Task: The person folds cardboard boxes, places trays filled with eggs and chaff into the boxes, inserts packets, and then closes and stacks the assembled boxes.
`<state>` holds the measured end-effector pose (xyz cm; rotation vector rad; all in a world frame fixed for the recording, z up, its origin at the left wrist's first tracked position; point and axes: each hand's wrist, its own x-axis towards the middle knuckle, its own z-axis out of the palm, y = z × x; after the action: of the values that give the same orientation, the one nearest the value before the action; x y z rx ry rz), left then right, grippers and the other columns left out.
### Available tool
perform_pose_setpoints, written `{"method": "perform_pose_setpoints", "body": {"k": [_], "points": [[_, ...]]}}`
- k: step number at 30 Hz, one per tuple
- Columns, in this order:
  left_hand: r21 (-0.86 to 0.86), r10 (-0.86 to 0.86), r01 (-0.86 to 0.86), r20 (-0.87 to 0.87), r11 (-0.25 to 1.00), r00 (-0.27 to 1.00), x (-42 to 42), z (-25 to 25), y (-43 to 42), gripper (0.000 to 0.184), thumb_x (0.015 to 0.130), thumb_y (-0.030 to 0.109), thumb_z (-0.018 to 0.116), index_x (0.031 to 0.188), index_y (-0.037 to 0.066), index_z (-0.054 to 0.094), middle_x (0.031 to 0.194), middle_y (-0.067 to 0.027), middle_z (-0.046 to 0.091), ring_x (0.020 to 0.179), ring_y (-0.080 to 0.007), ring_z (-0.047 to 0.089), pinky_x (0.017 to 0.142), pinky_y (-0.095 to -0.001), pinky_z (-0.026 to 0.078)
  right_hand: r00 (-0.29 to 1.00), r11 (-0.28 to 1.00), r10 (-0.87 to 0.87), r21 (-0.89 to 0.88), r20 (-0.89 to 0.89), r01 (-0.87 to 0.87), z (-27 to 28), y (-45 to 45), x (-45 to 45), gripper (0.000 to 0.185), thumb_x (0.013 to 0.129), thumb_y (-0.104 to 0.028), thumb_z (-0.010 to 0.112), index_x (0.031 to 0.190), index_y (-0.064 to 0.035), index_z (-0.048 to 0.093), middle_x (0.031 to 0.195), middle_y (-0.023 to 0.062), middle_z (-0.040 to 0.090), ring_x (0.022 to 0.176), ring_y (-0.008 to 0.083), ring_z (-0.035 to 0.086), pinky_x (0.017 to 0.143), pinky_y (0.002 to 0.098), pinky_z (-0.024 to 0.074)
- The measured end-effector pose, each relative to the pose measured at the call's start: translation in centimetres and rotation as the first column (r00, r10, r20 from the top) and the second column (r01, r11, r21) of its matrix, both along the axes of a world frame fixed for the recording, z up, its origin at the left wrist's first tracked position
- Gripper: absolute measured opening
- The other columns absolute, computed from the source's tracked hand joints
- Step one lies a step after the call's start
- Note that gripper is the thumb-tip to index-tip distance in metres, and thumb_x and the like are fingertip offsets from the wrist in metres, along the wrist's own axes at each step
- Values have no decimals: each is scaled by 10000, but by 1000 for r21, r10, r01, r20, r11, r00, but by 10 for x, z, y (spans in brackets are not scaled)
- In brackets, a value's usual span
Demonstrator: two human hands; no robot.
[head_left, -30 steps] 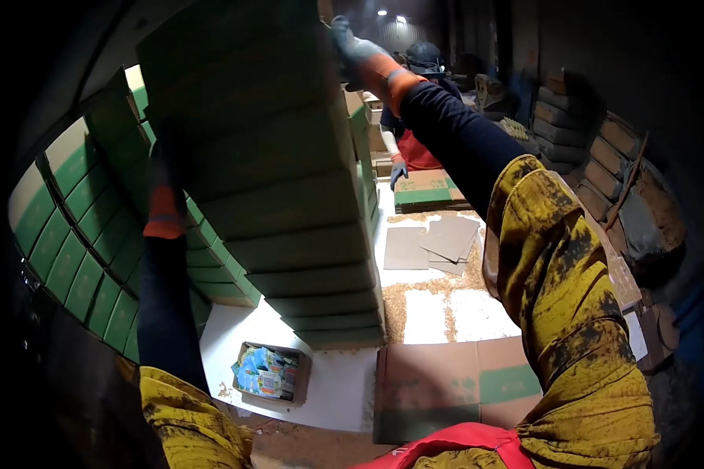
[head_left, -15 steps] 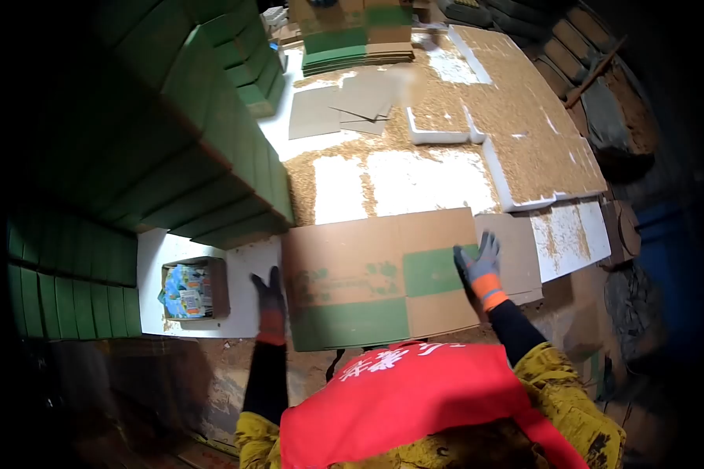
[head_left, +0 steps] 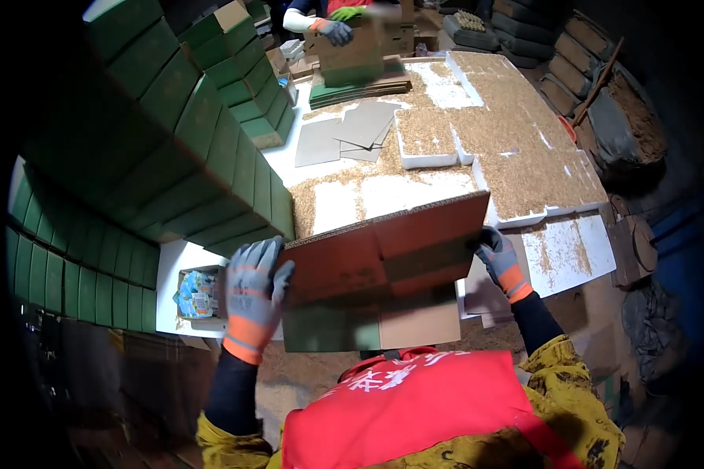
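Note:
A flattened brown and green cardboard box point(head_left: 375, 258) is raised and tilted at the table's near edge, its far edge lifted. My left hand point(head_left: 254, 293), in a grey and orange glove, is at the box's left edge with its fingers together and its thumb apart. My right hand point(head_left: 499, 254) pinches the right edge. Below the raised box, another green and tan cardboard surface point(head_left: 420, 326) shows. A small carton of blue and white packets point(head_left: 198, 294) lies left of my left hand.
Tall stacks of green boxes point(head_left: 203, 141) rise on the left. Grain-filled white trays point(head_left: 524, 148) cover the right of the table. Grey cardboard sheets point(head_left: 318, 142) lie farther back. A co-worker's gloved hands point(head_left: 335, 31) handle a box at the far end. Filled sacks point(head_left: 567, 66) stand at the right.
The tall box stack has gone from my hands to the left side. My hands came down to the flat cardboard, and its far edge is now lifted. The co-worker's cardboard has shifted.

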<state>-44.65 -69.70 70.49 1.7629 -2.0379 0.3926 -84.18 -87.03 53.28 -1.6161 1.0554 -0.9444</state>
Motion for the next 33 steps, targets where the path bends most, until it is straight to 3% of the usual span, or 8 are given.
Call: {"method": "perform_pose_setpoints", "body": {"k": [3,6,8,14,21,26,30,33], "points": [[240,-33,67,-144,968,989,3,37,-2,249,807,80,659,1041,1,633,964,-121,657,911,-273,619,836,-358,474,876,706,-477,-625,-70,334,76,34,30,569,808,-34,656,1322,9,414,1370,161,428,1269,259,407,1055,360,324],[588,243,267,-644,764,725,12,41,-7,195,825,56,652,1001,-28,653,959,-85,680,885,-149,628,795,-273,494,939,563,-276,-827,-204,-14,160,61,86,692,775,-281,716,1357,-56,416,1402,191,381,1341,376,288,1110,480,196],[702,362,400,-672,590,646,22,42,-16,213,844,86,650,1031,-14,661,948,-77,688,886,-133,627,801,-269,495,869,599,-167,-748,-467,-287,174,73,130,701,820,-591,526,1358,-149,448,1461,159,312,1367,395,212,1126,521,98],[707,260,545,-688,451,677,48,33,-36,242,867,137,650,1071,6,663,952,-41,687,857,-88,590,797,-243,481,720,578,-226,-685,-657,-444,161,114,120,553,804,-557,578,1292,-304,527,1406,98,393,1288,411,315,1077,566,170],[341,60,195,-612,920,789,21,32,-4,196,804,165,712,777,5,601,668,-50,579,636,-85,502,606,-272,442,889,700,12,-631,-457,-334,188,136,70,281,594,-288,837,723,-196,606,1280,120,510,1313,443,291,1061,600,195],[284,304,-165,-567,945,765,40,26,11,187,793,154,668,753,3,564,676,-120,574,579,-200,540,579,-328,450,858,799,456,-316,-238,-512,196,126,28,197,682,-185,746,700,-95,572,1309,151,470,1328,417,301,1045,501,324],[133,-50,114,-413,984,909,-11,-18,-5,287,792,246,703,918,-3,634,811,-186,631,767,-305,638,703,-340,517,649,616,631,-235,-424,-752,184,119,71,423,777,-233,679,1173,-129,568,1373,168,412,1292,386,371,1042,476,343],[607,141,585,-749,538,647,5,-53,-31,415,933,375,485,1073,-2,591,909,-134,641,819,-226,636,764,-322,507,609,626,776,87,-165,-775,150,100,113,642,828,-224,633,1399,-139,353,1297,191,502,1144,344,530,975,419,425]]}}
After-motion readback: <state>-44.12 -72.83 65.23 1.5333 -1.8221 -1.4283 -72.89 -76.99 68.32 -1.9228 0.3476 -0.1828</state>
